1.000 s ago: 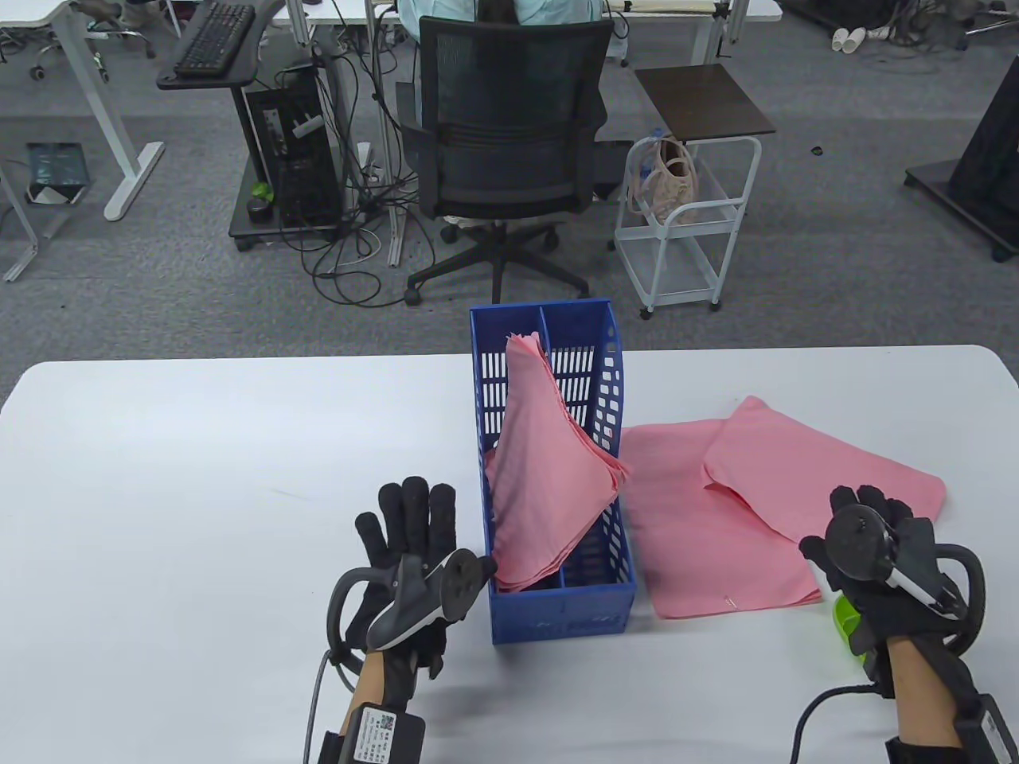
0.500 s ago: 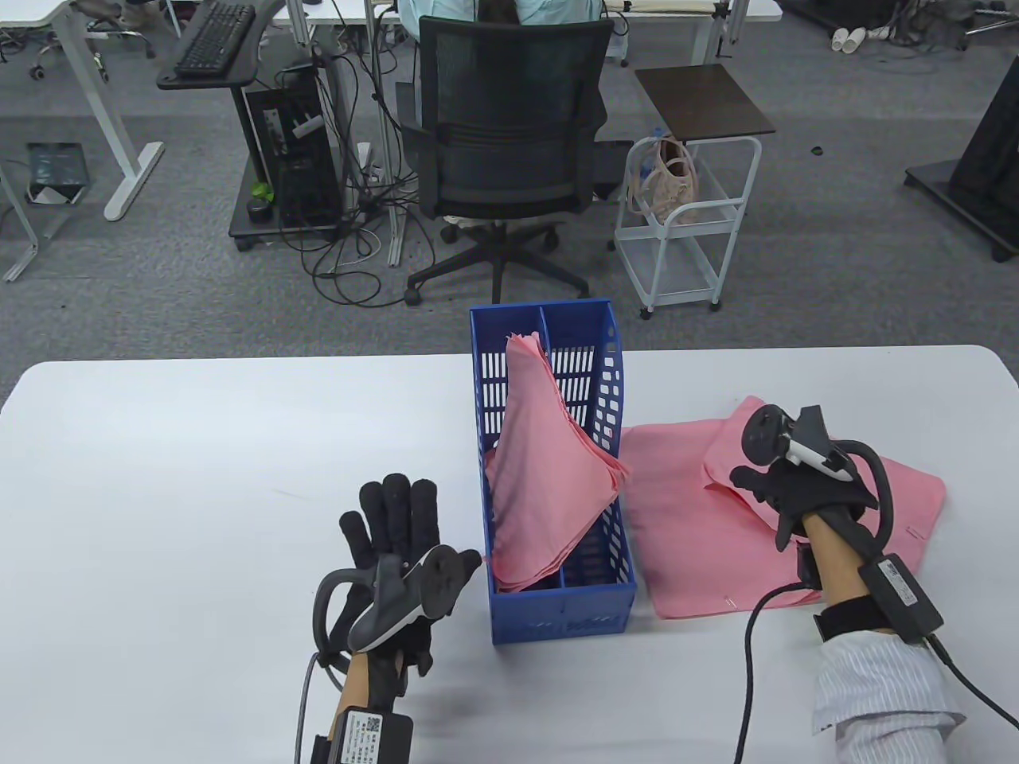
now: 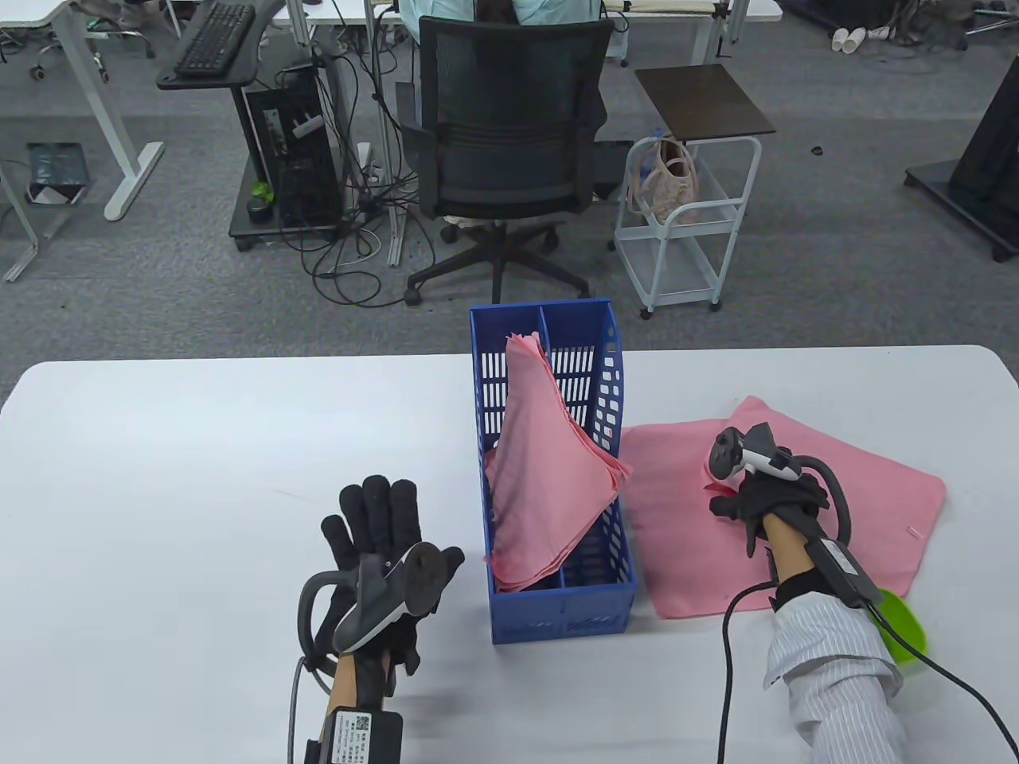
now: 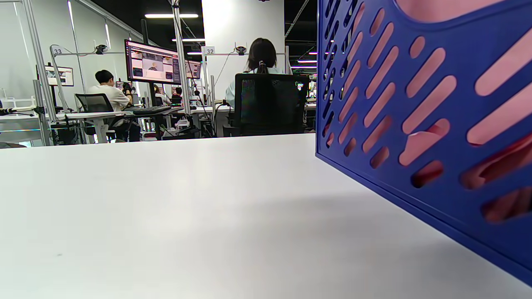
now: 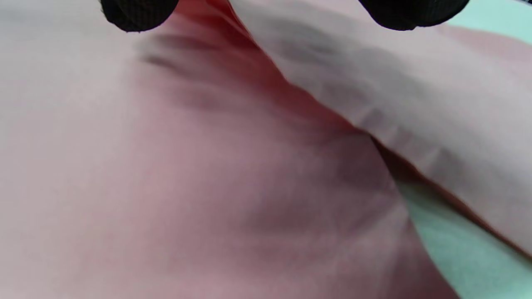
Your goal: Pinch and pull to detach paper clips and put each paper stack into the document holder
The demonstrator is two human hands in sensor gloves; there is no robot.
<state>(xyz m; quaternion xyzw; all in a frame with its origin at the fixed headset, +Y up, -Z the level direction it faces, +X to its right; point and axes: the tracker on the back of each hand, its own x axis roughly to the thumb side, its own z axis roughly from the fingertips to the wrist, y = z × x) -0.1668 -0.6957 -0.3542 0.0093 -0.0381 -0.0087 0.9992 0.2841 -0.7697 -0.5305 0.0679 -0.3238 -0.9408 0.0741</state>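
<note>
Two pink paper stacks lie overlapped on the white table [image 3: 199, 446], at 3 o'clock of the blue slotted plastic document holder [image 3: 557, 613]: upper pink stack [image 3: 860, 485] across the lower pink stack [image 3: 677, 549]. A third pink stack [image 3: 549, 477] already leans inside the holder.

Small metal paper clip [image 3: 728, 602] shows on the lower stack's near edge; another small clip [image 3: 915, 531] sits at the upper stack's right edge.

My right hand [image 3: 760, 493] is down on the upper stack's left corner. The wrist view shows two black fingertips [image 5: 137, 12] over a raised paper edge, but I cannot tell if they pinch it. My left hand [image 3: 374, 541] rests flat with fingers spread on the table at 9 o'clock of the holder, holding nothing.

Judgement: separate the stacks first. Pin the sheets beside a clip with one hand, pinch the clip with the other, and pull straight off the edge so the sheets don't fan or tear.

Green plastic object [image 3: 903, 629] sits at 5 o'clock of the stacks.
</note>
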